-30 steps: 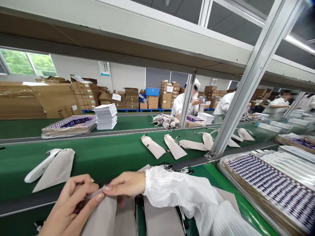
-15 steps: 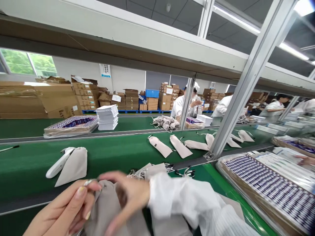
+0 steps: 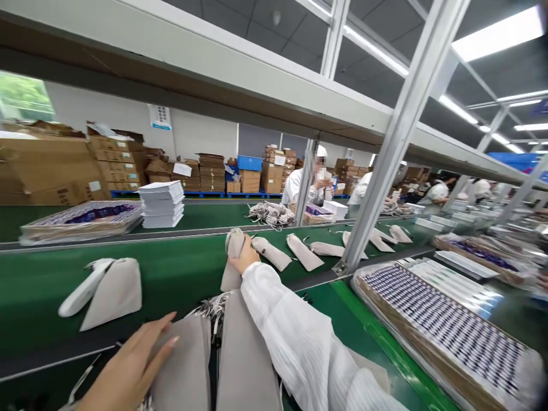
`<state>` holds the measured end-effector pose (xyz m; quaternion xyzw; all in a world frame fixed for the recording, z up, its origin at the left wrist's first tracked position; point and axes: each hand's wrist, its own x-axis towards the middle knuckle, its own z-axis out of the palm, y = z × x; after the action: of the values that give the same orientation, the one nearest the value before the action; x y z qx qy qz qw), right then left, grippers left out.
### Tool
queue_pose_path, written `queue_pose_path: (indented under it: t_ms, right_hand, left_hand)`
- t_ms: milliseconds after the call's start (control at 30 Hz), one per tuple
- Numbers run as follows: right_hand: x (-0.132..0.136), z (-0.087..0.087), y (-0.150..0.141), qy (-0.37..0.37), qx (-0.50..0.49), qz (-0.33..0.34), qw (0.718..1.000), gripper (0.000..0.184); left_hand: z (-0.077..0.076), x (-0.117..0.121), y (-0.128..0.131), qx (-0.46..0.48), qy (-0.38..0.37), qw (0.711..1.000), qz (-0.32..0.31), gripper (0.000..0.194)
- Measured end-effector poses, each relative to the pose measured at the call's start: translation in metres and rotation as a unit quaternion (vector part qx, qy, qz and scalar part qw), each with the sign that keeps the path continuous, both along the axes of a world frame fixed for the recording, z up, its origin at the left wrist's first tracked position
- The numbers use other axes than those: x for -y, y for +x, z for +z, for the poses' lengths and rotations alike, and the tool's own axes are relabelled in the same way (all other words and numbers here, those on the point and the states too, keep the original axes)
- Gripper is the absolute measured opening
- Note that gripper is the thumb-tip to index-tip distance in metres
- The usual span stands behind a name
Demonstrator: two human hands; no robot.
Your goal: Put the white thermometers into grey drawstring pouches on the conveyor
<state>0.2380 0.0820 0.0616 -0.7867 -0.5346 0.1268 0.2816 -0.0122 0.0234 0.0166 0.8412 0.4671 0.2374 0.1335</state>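
My right hand (image 3: 244, 258) had closed its grip on a beige drawstring pouch (image 3: 233, 260) out on the far green conveyor belt (image 3: 171, 274). My left hand (image 3: 128, 371) lay open on the near pouch stack (image 3: 188, 365), steadying it.

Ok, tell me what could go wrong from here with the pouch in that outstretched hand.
1. The right hand holds a grey pouch over the green belt, close to the next pouch; setting it down could overlap them.
2. The white sleeve stretches over the pouch stack and may drag some off.
3. The left hand rests loosely on that stack, so it may slip.
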Motion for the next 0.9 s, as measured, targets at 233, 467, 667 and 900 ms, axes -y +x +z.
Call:
queue_pose_path:
  t_ms: [233, 467, 667, 900]
  right_hand:
    - [0.008, -0.012, -0.018, -0.046, 0.100, 0.102, 0.989, 0.060]
    - [0.079, -0.031, -0.077, 0.106, 0.243, 0.379, 0.887, 0.044]
    - [0.086, -0.071, -0.085, 0.168, 0.257, 0.364, 0.879, 0.031]
    - [0.079, -0.065, -0.077, 0.169, 0.217, 0.380, 0.883, 0.019]
  left_hand:
    - [-0.010, 0.006, -0.002, -0.060, 0.036, 0.996, -0.060, 0.029]
    - [-0.011, 0.012, -0.002, -0.038, 0.032, 0.998, -0.036, 0.037]
    - [-0.004, 0.022, 0.002, -0.053, 0.053, 0.997, -0.008, 0.030]
    - [0.003, 0.029, 0.004, -0.089, 0.084, 0.992, -0.010, 0.017]
